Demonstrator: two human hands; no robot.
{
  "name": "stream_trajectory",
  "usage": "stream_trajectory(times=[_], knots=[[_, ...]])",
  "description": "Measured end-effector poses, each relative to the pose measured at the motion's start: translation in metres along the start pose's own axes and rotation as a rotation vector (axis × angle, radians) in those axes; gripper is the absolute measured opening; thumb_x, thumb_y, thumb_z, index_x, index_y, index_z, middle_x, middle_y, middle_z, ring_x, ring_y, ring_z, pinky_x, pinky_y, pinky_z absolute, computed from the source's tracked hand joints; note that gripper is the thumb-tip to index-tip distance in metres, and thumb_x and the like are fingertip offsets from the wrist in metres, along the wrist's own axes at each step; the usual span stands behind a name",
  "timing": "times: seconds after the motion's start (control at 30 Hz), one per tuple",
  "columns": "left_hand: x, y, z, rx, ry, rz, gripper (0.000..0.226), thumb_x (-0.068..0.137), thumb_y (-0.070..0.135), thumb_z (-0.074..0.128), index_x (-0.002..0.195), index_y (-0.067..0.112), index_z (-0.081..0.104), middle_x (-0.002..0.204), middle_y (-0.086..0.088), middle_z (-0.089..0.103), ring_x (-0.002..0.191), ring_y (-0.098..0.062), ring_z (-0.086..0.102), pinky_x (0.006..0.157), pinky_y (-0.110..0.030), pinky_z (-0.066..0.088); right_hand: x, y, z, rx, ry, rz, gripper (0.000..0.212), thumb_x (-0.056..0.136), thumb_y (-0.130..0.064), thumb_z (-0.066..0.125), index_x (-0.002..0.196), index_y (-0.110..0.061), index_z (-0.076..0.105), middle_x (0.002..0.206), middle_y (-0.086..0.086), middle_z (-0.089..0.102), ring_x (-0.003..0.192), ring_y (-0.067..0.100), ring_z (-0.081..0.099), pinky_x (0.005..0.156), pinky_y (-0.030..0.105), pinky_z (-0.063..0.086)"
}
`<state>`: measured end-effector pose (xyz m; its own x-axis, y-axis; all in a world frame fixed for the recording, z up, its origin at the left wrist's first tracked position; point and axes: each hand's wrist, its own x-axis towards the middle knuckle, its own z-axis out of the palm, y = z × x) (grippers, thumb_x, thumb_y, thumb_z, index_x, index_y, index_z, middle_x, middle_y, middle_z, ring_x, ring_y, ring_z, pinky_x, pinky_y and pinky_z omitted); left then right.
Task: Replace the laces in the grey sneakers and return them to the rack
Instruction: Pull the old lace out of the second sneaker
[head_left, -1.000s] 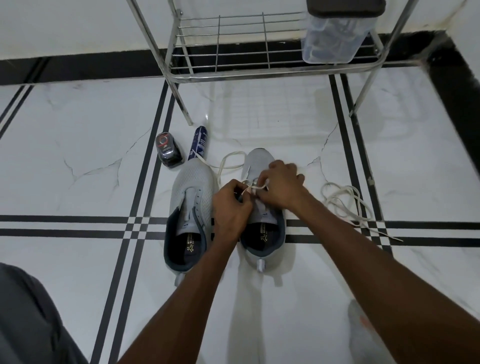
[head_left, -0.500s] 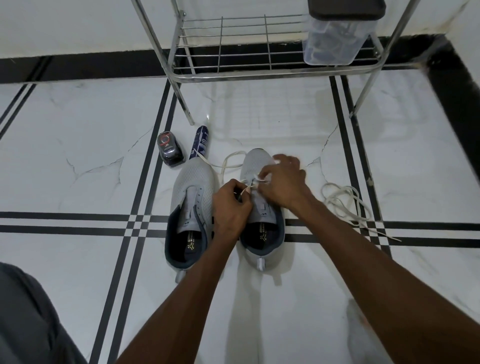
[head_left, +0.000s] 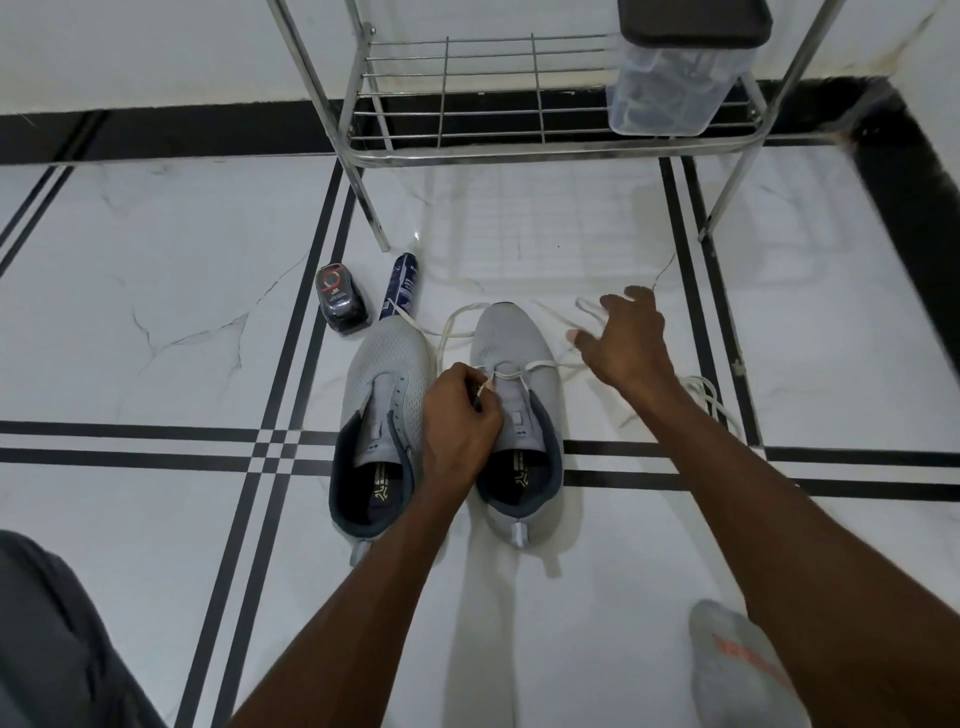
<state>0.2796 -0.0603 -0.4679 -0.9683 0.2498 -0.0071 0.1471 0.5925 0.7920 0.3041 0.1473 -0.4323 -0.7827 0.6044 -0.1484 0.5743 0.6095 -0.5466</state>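
The left hand (head_left: 460, 415) pinches one end of the thin white lace (head_left: 511, 371) at the right grey mesh sneaker (head_left: 514, 374). The right hand (head_left: 621, 343) is open and holds nothing. Both sneakers sit on the white tiled floor (head_left: 156, 338), near the shiny metal rack (head_left: 519, 145). Pull both ends even, then thread the next holes slowly.

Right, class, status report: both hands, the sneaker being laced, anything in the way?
Left hand pinching lace at right sneaker. Right hand open, reaching right. Loose lace beside; nothing blocking.
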Motion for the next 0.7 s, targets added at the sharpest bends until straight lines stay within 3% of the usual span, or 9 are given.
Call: stream_trajectory(times=[0.07, 0.13, 0.23, 0.33, 0.47, 0.63, 0.7], knots=[[0.002, 0.005, -0.002, 0.019, -0.039, 0.028, 0.017, 0.089, 0.016, 0.064, 0.105, 0.012, 0.064, 0.091, -0.005, 0.065, 0.075, -0.015, 0.060, 0.066, -0.016, 0.040, -0.011, -0.012, 0.002, -0.020, -0.122, 0.038, 0.077, 0.083, -0.050, 0.077, 0.140, -0.005, 0.053, 0.146, 0.017, 0.041, 0.135, 0.035, 0.043, 0.106, 0.043, 0.042], [0.005, 0.011, -0.004, 0.088, -0.107, 0.090, 0.026, 0.090, 0.019, 0.059, 0.116, 0.015, 0.063, 0.099, -0.007, 0.063, 0.083, -0.021, 0.062, 0.073, -0.025, 0.047, -0.024, -0.025, 0.011, -0.015, -0.217, 0.057, 0.077, 0.076, -0.057, 0.078, 0.131, -0.007, 0.059, 0.137, 0.016, 0.048, 0.123, 0.034, 0.054, 0.100, 0.043, 0.051], [0.008, 0.013, -0.005, 0.263, -0.227, 0.191, 0.042, 0.091, 0.013, 0.053, 0.129, 0.021, 0.067, 0.116, -0.010, 0.055, 0.099, -0.031, 0.061, 0.087, -0.044, 0.053, -0.031, -0.029, 0.019, -0.025, -0.316, 0.066, 0.038, 0.080, -0.034, 0.075, 0.105, -0.006, 0.069, 0.110, 0.013, 0.069, 0.093, 0.028, 0.067, 0.076, 0.032, 0.057], [0.006, 0.020, -0.004, 0.474, -0.268, 0.239, 0.045, 0.095, 0.011, 0.053, 0.136, 0.027, 0.063, 0.121, -0.009, 0.048, 0.109, -0.031, 0.053, 0.086, -0.046, 0.052, -0.034, -0.027, 0.020, -0.046, -0.312, 0.039, 0.020, 0.085, -0.019, 0.066, 0.094, -0.001, 0.069, 0.097, 0.016, 0.070, 0.087, 0.031, 0.068, 0.063, 0.028, 0.050], [0.006, 0.024, -0.002, 0.493, -0.275, 0.252, 0.027, 0.095, 0.018, 0.058, 0.120, 0.013, 0.065, 0.123, -0.009, 0.047, 0.112, -0.029, 0.048, 0.075, -0.034, 0.041, -0.040, -0.026, 0.029, -0.048, -0.345, 0.002, 0.015, 0.089, -0.019, 0.060, 0.081, -0.006, 0.059, 0.088, 0.014, 0.065, 0.079, 0.031, 0.065, 0.048, 0.026, 0.033], [0.021, 0.021, 0.003, 0.369, -0.267, 0.236, 0.015, 0.089, 0.021, 0.069, 0.084, 0.011, 0.059, 0.100, -0.007, 0.055, 0.088, -0.026, 0.056, 0.067, -0.030, 0.033, -0.041, -0.017, 0.033, 0.000, -0.314, -0.050, 0.021, 0.091, -0.022, 0.064, 0.088, -0.004, 0.074, 0.090, 0.014, 0.073, 0.084, 0.031, 0.069, 0.064, 0.029, 0.046], [0.025, 0.018, 0.003, 0.263, -0.154, 0.162, 0.019, 0.089, 0.021, 0.068, 0.080, 0.010, 0.057, 0.088, -0.006, 0.059, 0.079, -0.026, 0.058, 0.065, -0.035, 0.038, -0.041, -0.014, 0.030, 0.032, -0.288, -0.074, 0.022, 0.091, -0.021, 0.064, 0.088, -0.003, 0.076, 0.088, 0.013, 0.074, 0.084, 0.030, 0.069, 0.069, 0.033, 0.053]])
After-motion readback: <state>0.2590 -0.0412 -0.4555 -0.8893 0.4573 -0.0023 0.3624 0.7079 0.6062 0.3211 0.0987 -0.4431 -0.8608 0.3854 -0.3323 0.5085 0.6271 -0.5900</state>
